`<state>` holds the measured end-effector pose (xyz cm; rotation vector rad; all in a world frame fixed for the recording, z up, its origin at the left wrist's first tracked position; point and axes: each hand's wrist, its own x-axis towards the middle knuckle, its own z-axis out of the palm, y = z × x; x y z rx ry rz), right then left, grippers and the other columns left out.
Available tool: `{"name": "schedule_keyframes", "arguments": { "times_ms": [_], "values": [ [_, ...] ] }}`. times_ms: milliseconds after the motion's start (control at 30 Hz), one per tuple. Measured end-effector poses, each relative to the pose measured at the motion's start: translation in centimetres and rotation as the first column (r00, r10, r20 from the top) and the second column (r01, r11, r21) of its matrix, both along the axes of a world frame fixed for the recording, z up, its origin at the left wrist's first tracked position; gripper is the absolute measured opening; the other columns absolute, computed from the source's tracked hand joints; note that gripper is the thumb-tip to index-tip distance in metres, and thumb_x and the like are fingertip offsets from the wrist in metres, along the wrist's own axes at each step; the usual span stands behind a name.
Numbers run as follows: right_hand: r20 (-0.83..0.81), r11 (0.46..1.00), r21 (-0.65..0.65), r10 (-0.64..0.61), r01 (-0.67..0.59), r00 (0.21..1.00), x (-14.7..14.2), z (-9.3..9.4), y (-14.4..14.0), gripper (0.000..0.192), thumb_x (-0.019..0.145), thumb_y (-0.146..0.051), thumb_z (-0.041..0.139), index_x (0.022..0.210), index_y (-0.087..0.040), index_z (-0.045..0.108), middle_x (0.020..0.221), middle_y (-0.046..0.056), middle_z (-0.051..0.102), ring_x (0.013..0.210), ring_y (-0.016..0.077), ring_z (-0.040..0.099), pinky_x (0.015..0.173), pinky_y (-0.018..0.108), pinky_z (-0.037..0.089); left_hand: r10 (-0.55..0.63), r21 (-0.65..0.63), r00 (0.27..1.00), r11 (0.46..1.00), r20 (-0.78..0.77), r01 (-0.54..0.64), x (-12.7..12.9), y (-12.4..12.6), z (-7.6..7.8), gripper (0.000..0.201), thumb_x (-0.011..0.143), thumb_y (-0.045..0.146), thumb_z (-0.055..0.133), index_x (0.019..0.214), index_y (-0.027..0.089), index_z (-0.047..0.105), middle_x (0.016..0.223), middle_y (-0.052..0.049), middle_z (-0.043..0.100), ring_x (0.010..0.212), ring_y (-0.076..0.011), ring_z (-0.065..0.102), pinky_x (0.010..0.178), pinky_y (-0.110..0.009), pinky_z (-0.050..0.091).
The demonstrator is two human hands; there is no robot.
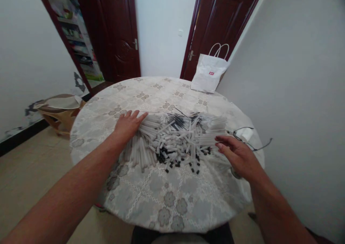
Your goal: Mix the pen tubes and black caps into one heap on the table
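Both hands flat against pen-parts pile (bare tablecloth nearer).

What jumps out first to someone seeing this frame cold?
The big heap of white pen tubes and small black parts in the middle of the round table grabs the eye. The left hand lies flat on the heap's left edge; the right hand hovers open at its right edge. A white paper bag stands at the table's far side.
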<state>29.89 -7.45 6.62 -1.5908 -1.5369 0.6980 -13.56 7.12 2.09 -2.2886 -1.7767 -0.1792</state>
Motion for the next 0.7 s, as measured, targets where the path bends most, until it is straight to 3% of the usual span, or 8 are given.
{"name": "schedule_keyframes", "arguments": {
  "times_ms": [100, 200, 300, 433, 567, 700],
  "values": [
    [0.151, 0.995, 0.068, -0.084, 0.074, 0.985, 3.0, -0.3, -2.2, 0.032, 0.089, -0.039, 0.073, 0.119, -0.029, 0.077, 0.118, 0.007, 0.077, 0.105, 0.0264, 0.072, 0.094, 0.040, 0.062, 0.029, 0.015, 0.998, 0.999, -0.054, -0.028, 0.1, -0.1, 0.2, 0.062, 0.103, 0.019, 0.025, 0.161, 0.034, 0.040, 0.156, -0.014, 0.051, 0.134, -0.0374, 0.049, 0.102, -0.052, 0.043],
    [0.287, 0.985, 0.106, -0.163, 0.138, 0.944, 5.4, -1.3, -4.3, 0.033, 0.093, -0.037, 0.065, 0.124, -0.027, 0.073, 0.123, 0.009, 0.074, 0.100, 0.0251, 0.073, 0.088, 0.039, 0.062, 0.027, 0.030, 0.995, 0.999, -0.091, -0.025, -0.2, -0.1, 0.1, 0.062, 0.105, 0.019, 0.020, 0.162, 0.036, 0.035, 0.154, -0.008, 0.053, 0.134, -0.0316, 0.049, 0.102, -0.045, 0.043],
    [0.377, 0.970, 0.158, -0.231, 0.184, 0.897, 6.9, -3.3, -6.0, 0.035, 0.093, -0.038, 0.062, 0.125, -0.025, 0.071, 0.126, 0.012, 0.072, 0.106, 0.0291, 0.070, 0.095, 0.045, 0.060, 0.044, 0.037, 0.995, 0.999, -0.093, -0.040, -0.7, -0.2, -0.3, 0.061, 0.106, 0.021, 0.016, 0.161, 0.037, 0.036, 0.153, -0.006, 0.056, 0.134, -0.0301, 0.050, 0.103, -0.045, 0.040],
    [0.501, 0.972, 0.201, -0.209, 0.122, 0.840, 7.5, -7.1, -6.8, 0.039, 0.093, -0.036, 0.063, 0.129, -0.022, 0.067, 0.128, 0.016, 0.069, 0.122, 0.0345, 0.062, 0.111, 0.055, 0.049, 0.046, 0.080, 0.996, 0.996, -0.073, -0.040, -0.5, -1.1, 0.2, 0.061, 0.104, 0.026, 0.014, 0.162, 0.038, 0.030, 0.153, -0.008, 0.056, 0.134, -0.0334, 0.052, 0.103, -0.050, 0.040],
    [0.554, 0.984, 0.163, -0.154, 0.074, 0.818, 7.8, -10.3, -6.4, 0.030, 0.097, -0.030, 0.058, 0.125, -0.021, 0.066, 0.122, 0.015, 0.069, 0.115, 0.0318, 0.064, 0.105, 0.051, 0.052, 0.015, 0.137, 1.000, 0.990, 0.013, -0.017, 3.0, -2.9, 2.0, 0.064, 0.101, 0.025, 0.022, 0.162, 0.044, 0.019, 0.149, -0.002, 0.059, 0.131, -0.0283, 0.055, 0.106, -0.046, 0.043],
    [0.584, 0.968, 0.240, -0.200, 0.067, 0.786, 8.3, -11.7, -5.7, 0.029, 0.100, -0.028, 0.055, 0.126, -0.018, 0.063, 0.120, 0.016, 0.069, 0.113, 0.0316, 0.063, 0.102, 0.050, 0.053, -0.189, 0.250, 0.967, 0.958, 0.171, 0.143, 7.5, -5.8, 2.6, 0.055, 0.101, 0.027, 0.034, 0.154, 0.039, 0.039, 0.140, -0.001, 0.064, 0.126, -0.0259, 0.060, 0.111, -0.045, 0.045]
  ]
}}
